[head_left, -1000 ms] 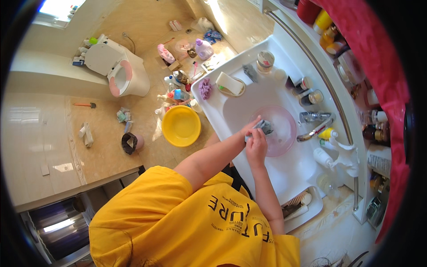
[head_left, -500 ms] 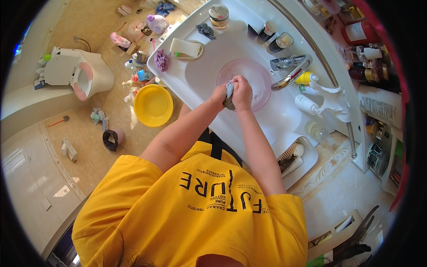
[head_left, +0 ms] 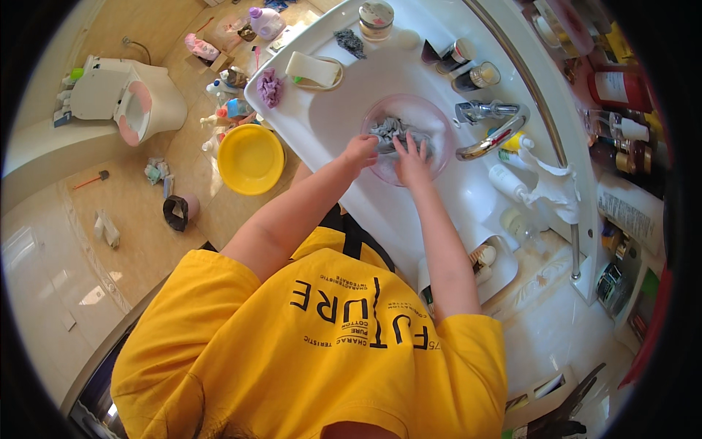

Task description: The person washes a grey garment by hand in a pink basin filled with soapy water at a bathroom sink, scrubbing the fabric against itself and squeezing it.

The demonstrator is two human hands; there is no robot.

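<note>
- Step in hand, as I read it: washing a grey cloth (head_left: 395, 134) by hand in a clear pinkish bowl (head_left: 431, 117) sitting in the white sink (head_left: 329, 124), right under the chrome tap (head_left: 488, 139).
- Left hand (head_left: 360, 151): at the bowl's near-left rim, fingers curled in on the cloth's edge; looks like a grip, but fingertips are partly hidden so can't tell how tight.
- Right hand (head_left: 412, 157): flat-ish on the cloth, fingers spread & pressing down into the bowl.
- Cloth is bunched, lying inside the bowl, between & under both hands.
- Next move prob calls for both hands to gather the cloth & rub or squeeze it w/o tipping the bowl; bowl looks light, so press straight down, not sideways.
- Edges: tap spout hangs just beside the bowl's right rim, little room there for the right hand. Back of the sink is crowded w/ jars (head_left: 468, 66) & a tin (head_left: 376, 16); white bottles (head_left: 508, 183) lie near the tap.
- Left of bowl: soap dish (head_left: 316, 71) & purple scrubby (head_left: 270, 86) near the sink's left edge, well apart from hands.
- Open room: bare sink surface at the near side of the bowl, toward the body; best way to pull hands back.
- Floor at left: yellow basin (head_left: 251, 159), toilet (head_left: 124, 99), small bottles; all well apart.
</note>
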